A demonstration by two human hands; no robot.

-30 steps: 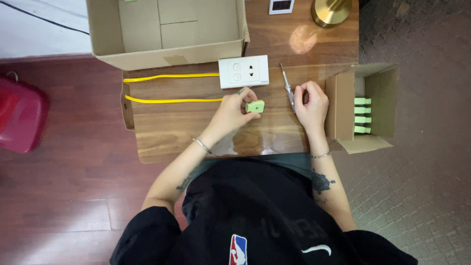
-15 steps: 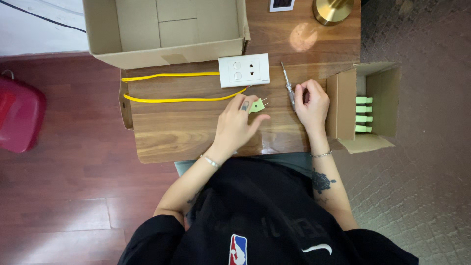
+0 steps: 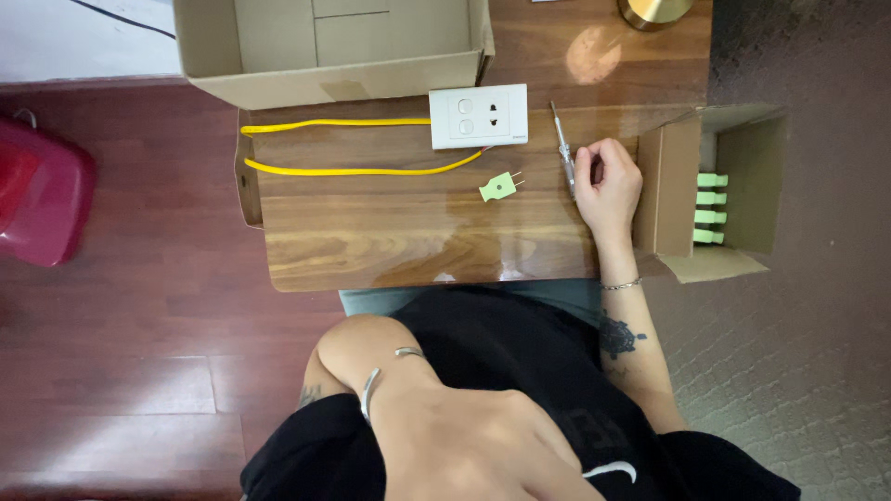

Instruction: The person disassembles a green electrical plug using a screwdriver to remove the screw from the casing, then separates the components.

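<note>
The worktop (image 3: 371, 232) was glossy brown wood with a streaked grain, and on it lay a bright yellow cable (image 3: 353, 170), a white socket plate (image 3: 478, 116) and a pale green plug (image 3: 497, 186). More pale green plugs (image 3: 710, 208) showed inside the plain tan cardboard box (image 3: 668, 186) on the right, and a larger box (image 3: 325, 46) of the same tan stood at the back. The floor (image 3: 121, 325) was dark reddish wood, with a red container (image 3: 42, 199) on it at the left.
</note>
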